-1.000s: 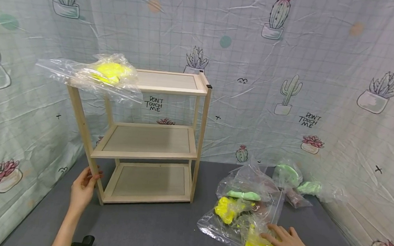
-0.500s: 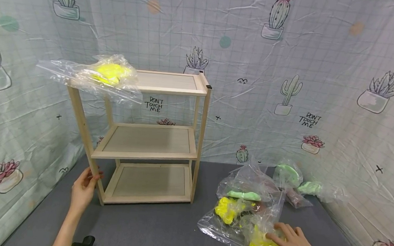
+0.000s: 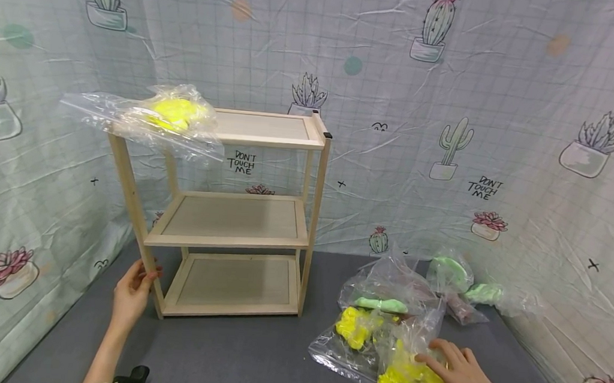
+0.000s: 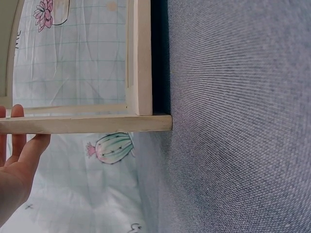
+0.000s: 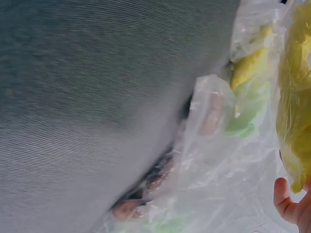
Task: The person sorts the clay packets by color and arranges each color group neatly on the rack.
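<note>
A three-tier wooden shelf (image 3: 238,244) stands on the left of the table. My left hand (image 3: 131,295) grips its front left leg (image 4: 87,124) low down, with fingers behind and thumb in front. At the front right, my right hand (image 3: 462,378) holds a clear plastic bag with a bright yellow soft lump (image 3: 411,377) by its right side. In the right wrist view this yellow bag (image 5: 297,102) hangs at the fingertips, apart from the cloth. Just behind lies another clear bag with a yellow lump (image 3: 353,327) and a green piece (image 3: 381,305).
On the shelf's top left lies a clear zip bag with a yellow lump (image 3: 175,114), overhanging the edge. Farther back right are bagged green pieces (image 3: 449,269) and a brownish bagged piece (image 3: 465,310). Patterned cloth walls (image 3: 381,71) surround the grey table (image 3: 250,361).
My right hand has shifted slightly right, and the yellow bag, which first slid right with it, is now raised a little. The left hand keeps its hold on the shelf leg.
</note>
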Motion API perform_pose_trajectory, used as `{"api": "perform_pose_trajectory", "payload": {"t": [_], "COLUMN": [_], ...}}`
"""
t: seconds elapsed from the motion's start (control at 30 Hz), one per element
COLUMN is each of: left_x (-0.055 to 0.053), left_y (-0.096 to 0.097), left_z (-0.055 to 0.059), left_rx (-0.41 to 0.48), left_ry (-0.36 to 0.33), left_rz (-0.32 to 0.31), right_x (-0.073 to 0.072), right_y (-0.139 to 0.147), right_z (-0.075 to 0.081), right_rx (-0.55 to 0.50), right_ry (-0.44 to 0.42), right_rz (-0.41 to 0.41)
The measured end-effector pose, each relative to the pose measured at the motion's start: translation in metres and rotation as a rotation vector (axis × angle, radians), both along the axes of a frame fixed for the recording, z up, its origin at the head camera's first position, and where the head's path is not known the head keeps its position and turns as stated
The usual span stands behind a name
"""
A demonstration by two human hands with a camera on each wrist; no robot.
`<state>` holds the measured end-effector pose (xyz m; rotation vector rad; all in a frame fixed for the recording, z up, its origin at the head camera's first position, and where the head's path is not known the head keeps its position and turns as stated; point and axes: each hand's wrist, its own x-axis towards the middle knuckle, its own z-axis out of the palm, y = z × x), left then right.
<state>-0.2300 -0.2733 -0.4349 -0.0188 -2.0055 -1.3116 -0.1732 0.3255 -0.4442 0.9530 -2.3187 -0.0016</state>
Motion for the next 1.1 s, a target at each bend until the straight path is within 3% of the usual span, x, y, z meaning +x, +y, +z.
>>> {"api": "perform_pose_trajectory", "payload": {"t": [0.3, 0.47, 0.83, 1.1], "left_x": [0.002, 0.001, -0.001, 0.008], "left_y": [0.001, 0.001, 0.000, 0.009], "left_z": [0.001, 0.001, 0.001, 0.013], "left_rx": [-0.007, 0.002, 0.021, 0.065], "left_ry": [0.002, 0.002, -0.005, 0.022], "left_rz": [0.005, 0.001, -0.008, -0.028], "right_x": [-0.007, -0.017, -0.039, -0.049], "right_y": [-0.015, -0.026, -0.044, -0.053], "right_z": [0.025, 0.046, 0.094, 0.132], "right_rx": [-0.078, -0.146, -0.172, -0.176], "right_ry": [0.033, 0.077, 0.180, 0.252], "right_rz": [0.009, 0.070, 0.105, 0.126]}}
